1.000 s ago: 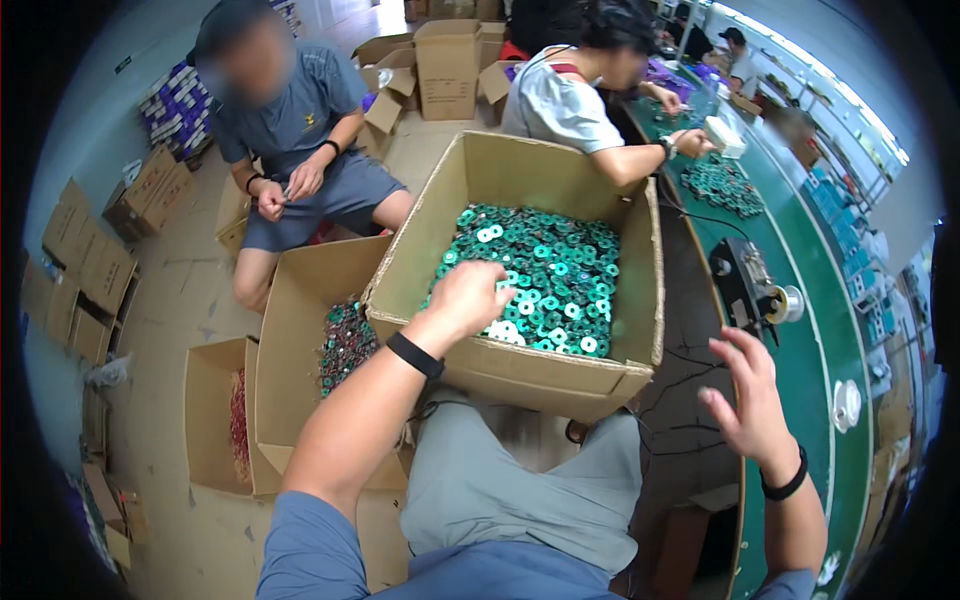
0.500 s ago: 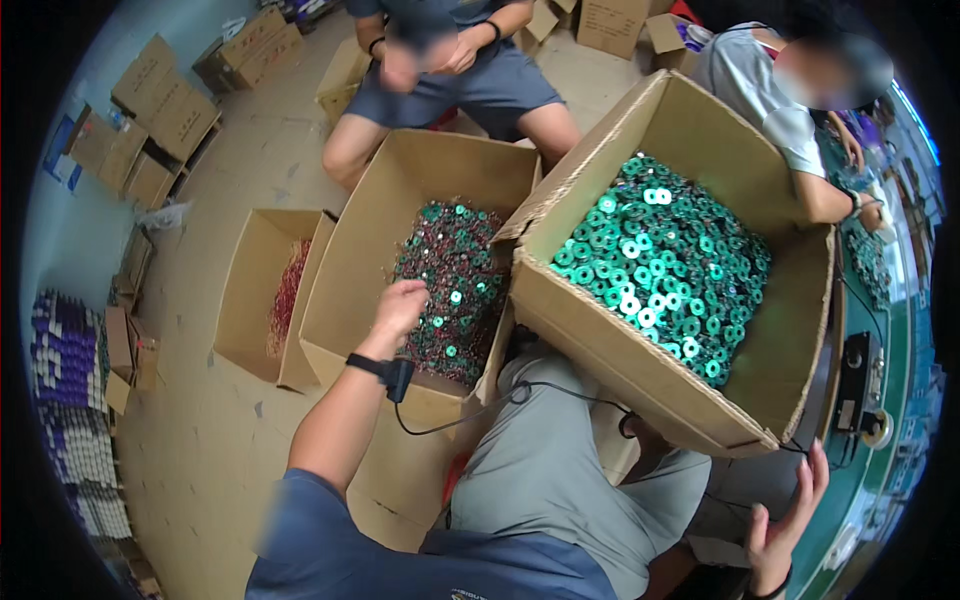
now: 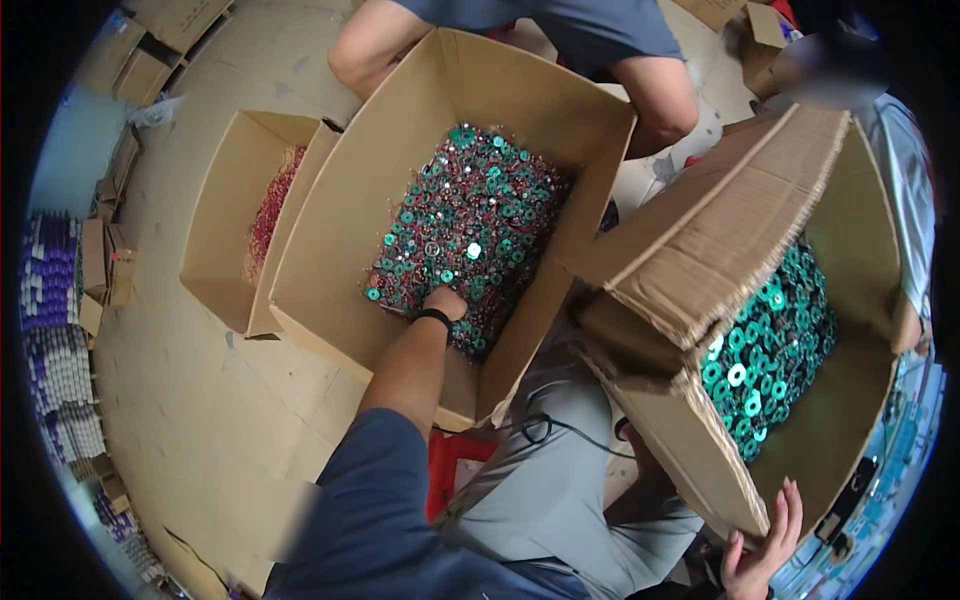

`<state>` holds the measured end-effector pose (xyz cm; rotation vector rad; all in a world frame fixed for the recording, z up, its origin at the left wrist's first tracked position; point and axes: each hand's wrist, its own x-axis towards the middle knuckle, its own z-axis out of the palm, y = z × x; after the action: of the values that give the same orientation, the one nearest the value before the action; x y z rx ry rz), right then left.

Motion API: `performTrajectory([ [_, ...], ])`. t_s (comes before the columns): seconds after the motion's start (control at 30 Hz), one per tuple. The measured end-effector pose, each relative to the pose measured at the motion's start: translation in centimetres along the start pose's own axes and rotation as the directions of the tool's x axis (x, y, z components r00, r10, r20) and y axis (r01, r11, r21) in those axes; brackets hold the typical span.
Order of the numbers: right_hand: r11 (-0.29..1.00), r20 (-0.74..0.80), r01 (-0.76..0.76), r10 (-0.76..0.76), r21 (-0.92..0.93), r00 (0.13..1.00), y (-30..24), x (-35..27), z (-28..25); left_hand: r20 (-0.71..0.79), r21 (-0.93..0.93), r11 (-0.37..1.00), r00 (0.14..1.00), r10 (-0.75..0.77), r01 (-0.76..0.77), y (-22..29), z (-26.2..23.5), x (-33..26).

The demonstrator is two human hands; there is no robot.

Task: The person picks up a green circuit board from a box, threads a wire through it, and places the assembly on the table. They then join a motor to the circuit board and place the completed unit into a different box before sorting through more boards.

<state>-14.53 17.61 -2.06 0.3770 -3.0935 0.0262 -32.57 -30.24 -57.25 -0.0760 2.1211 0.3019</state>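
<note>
2 boxes loaded: left hand (image 3: 445,302) buried in wired-ring box (image 3: 455,240), grip unclear; right hand (image 3: 762,545) spread wide at 5 o'clock, steadying green-ring box (image 3: 700,460). Both look near full.

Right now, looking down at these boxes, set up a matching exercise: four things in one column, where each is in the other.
Things:
1. left hand
2. right hand
3. small box of red parts
4. tilted box of green rings

Places:
A. far left on the floor
B. on the person's lap
C. buried in the middle box's parts
D. on the tilted box's lower edge

Pairs: 1-C, 2-D, 3-A, 4-B
</note>
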Motion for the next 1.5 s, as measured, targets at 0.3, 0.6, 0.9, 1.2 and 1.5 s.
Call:
performTrajectory([
  [0.3, 0.999, 0.199, 0.032, -0.036, 0.02, 0.979, 0.1, 1.4, -0.9, 0.158, 0.072, 0.988, 0.979, 0.126, -0.138, 7.2, 8.8, 7.0],
  [0.6, 0.985, 0.151, 0.068, -0.093, 0.158, 0.984, 2.7, 0.9, 0.3, -0.145, -0.69, 0.694, 0.901, -0.409, 0.204, 1.2, 15.3, 8.0],
  [0.9, 0.998, 0.194, 0.034, -0.045, 0.057, 0.98, 2.1, 0.4, -0.2, -0.239, -0.528, 0.82, 0.889, -0.391, 0.219, 10.1, 7.2, 3.4],
  [1.2, 1.0, 0.229, 0.025, -0.029, 0.019, 0.973, 2.9, -1.1, -0.6, -0.268, -0.548, 0.81, 0.874, -0.405, 0.208, 10.0, 1.9, 4.4],
  [1.5, 0.996, 0.215, 0.055, -0.04, -0.064, 0.976, 4.2, -4.1, -1.4, -0.292, -0.547, 0.797, 0.833, -0.47, 0.257, 12.1, 1.3, 6.0],
])
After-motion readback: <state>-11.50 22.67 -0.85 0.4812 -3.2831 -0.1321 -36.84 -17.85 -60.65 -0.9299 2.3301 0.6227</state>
